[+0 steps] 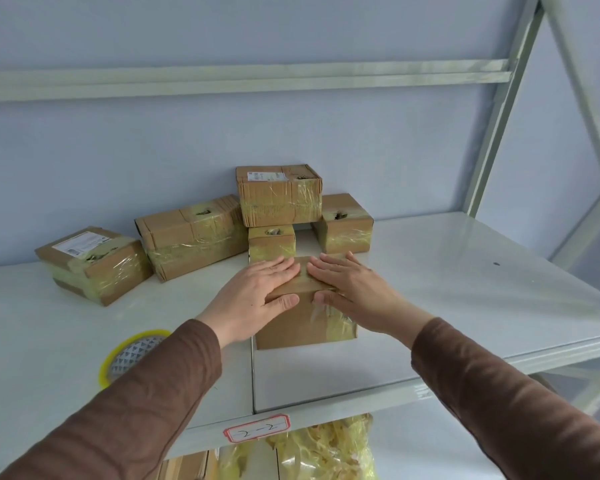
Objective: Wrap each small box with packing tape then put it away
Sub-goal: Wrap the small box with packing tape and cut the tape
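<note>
Pale blue wall and a white metal shelf (465,271) make up the setting, with an upright of the rack seen at the right. From the left, a taped box with a shipping label (94,265) is seen lying on the shelf, then a longer taped box (191,235) tilted against the stack behind. A roll of packing tape (132,355) is laid near the front edge, partly hidden by the left sleeve. In the middle, three more wrapped boxes are stacked against the wall: a small one (271,242), a right-hand one (347,225), and a top box (279,195) bridged across them.

The current small box (302,320) is set on the shelf just in front of that stack. The left hand (257,292) and the right hand (350,289) are laid flat on its top, fingers spread straight and thumbs pressed on the front face; nothing is pinched. Tape is visible on its right side and top, so wrapping is judged finished or nearly so, and putting away remains. The stack directly behind limits how far back it can be pushed. A handwritten label (257,427) is stuck on the shelf edge, and loose yellowish tape scraps (326,452) are seen below.
</note>
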